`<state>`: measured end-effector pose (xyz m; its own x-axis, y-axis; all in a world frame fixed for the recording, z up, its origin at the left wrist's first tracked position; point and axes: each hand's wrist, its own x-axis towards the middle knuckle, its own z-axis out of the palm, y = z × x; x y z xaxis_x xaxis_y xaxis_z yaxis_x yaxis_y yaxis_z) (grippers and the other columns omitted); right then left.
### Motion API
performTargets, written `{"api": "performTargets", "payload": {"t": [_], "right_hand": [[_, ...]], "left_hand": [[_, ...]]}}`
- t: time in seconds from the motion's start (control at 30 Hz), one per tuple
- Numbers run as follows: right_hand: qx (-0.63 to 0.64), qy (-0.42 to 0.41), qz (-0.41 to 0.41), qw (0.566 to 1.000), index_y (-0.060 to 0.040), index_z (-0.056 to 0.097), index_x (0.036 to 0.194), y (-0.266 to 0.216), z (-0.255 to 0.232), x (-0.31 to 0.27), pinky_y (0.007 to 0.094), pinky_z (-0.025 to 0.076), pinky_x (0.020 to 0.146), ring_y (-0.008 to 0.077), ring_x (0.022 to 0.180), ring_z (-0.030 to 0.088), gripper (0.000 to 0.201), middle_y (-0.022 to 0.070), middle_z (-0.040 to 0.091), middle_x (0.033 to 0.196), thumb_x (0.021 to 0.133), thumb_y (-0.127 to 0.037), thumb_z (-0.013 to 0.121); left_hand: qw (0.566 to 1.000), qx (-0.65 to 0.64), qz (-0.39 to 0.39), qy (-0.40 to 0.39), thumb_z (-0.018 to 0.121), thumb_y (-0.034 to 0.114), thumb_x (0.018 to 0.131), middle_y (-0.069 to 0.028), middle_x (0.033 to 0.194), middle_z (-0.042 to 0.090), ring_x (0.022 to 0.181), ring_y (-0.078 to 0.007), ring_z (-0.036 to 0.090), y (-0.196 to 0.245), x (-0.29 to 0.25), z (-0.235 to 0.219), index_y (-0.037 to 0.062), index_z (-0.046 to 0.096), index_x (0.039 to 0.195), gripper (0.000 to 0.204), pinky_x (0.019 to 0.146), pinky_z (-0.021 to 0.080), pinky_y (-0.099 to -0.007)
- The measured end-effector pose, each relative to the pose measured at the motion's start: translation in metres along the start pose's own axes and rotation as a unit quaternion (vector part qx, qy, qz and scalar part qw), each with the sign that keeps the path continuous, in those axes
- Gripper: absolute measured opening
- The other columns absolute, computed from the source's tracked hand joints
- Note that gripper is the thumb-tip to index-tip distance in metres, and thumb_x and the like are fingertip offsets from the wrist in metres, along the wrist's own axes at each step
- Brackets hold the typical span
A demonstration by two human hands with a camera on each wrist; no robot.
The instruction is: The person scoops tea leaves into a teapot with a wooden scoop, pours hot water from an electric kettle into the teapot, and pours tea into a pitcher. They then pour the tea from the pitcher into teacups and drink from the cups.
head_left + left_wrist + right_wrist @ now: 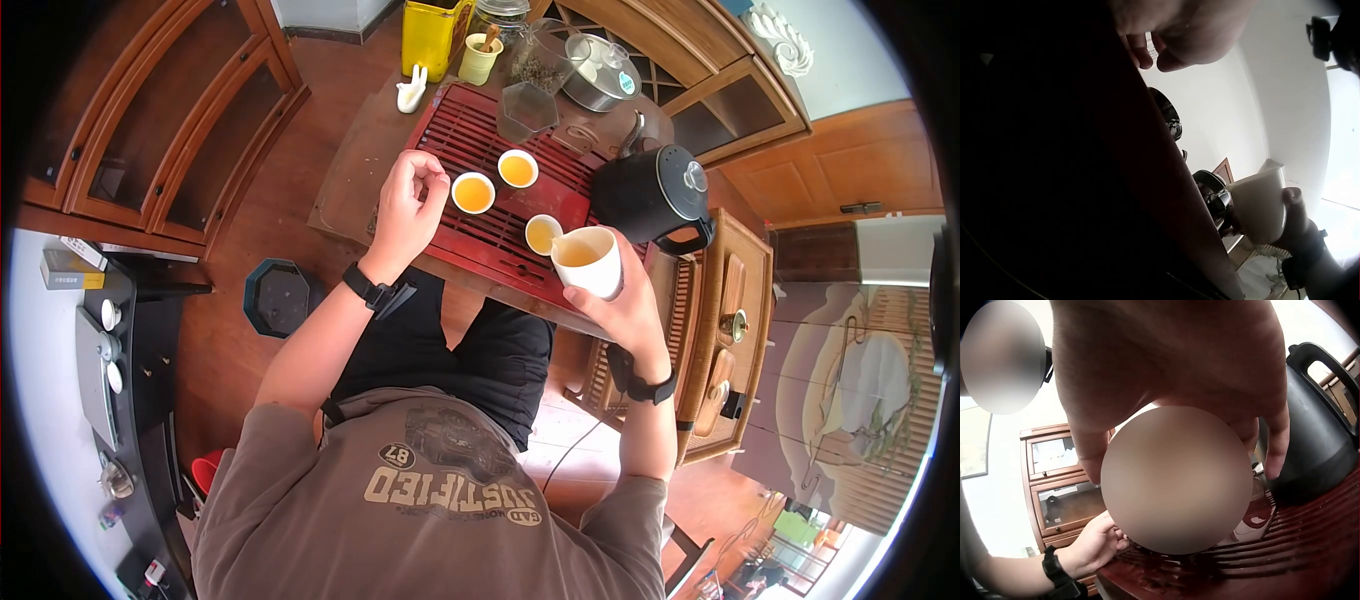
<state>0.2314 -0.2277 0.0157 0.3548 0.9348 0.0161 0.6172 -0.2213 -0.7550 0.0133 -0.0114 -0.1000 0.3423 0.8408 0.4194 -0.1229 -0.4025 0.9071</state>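
Observation:
My right hand [628,300] grips a white tea pitcher [600,275] that holds amber tea. The pitcher is tilted to the left, its spout right at the rim of a small teacup [541,237] with tea in it. Two more teacups, a left one [473,194] and a far one [518,169], contain tea on the red slatted tea tray [490,256]. Beside the left cup, my left hand [408,205] is loosely curled at the tray's edge and holds nothing. A blurred disc hides the pitcher in the right wrist view.
A black kettle [652,195] stands on the right, close to my right hand. Farther back are a glass hexagonal vessel [527,112], a lidded steel pot [601,75], a yellow tin [432,35] and a white figurine [411,92]. A wooden side stand [725,340] is at the right.

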Motion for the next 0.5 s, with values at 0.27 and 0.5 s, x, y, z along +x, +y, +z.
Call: {"api": "performTargets", "payload": {"t": [0.27, 0.5], "right_hand": [[-0.002, 0.005, -0.008, 1.0, -0.0024, 0.059, 0.138, 0.0028, -0.0016, 0.0009, 0.0435, 0.051, 0.103, 0.0347, 0.117, 0.067, 0.081, 0.0187, 0.069, 0.125, 0.071, -0.035, 0.09], [-0.011, 0.002, -0.001, 1.0, -0.0023, 0.057, 0.14, 0.0067, -0.0042, 0.0011, 0.0439, 0.05, 0.103, 0.0349, 0.119, 0.065, 0.082, 0.0191, 0.067, 0.127, 0.071, -0.035, 0.09]], "left_hand": [[1.0, -0.001, -0.001, -0.002, 0.064, -0.002, 0.098, -0.0028, 0.096, 0.06, 0.079, -0.0076, 0.057, -0.0003, 0.0001, -0.0001, 0.0041, 0.055, 0.106, 0.013, 0.069, 0.047, -0.0234], [1.0, 0.01, 0.0, -0.005, 0.064, -0.002, 0.098, -0.0032, 0.097, 0.06, 0.078, -0.0081, 0.056, 0.0002, 0.0001, -0.0008, 0.0035, 0.055, 0.105, 0.013, 0.069, 0.048, -0.0237]]}}
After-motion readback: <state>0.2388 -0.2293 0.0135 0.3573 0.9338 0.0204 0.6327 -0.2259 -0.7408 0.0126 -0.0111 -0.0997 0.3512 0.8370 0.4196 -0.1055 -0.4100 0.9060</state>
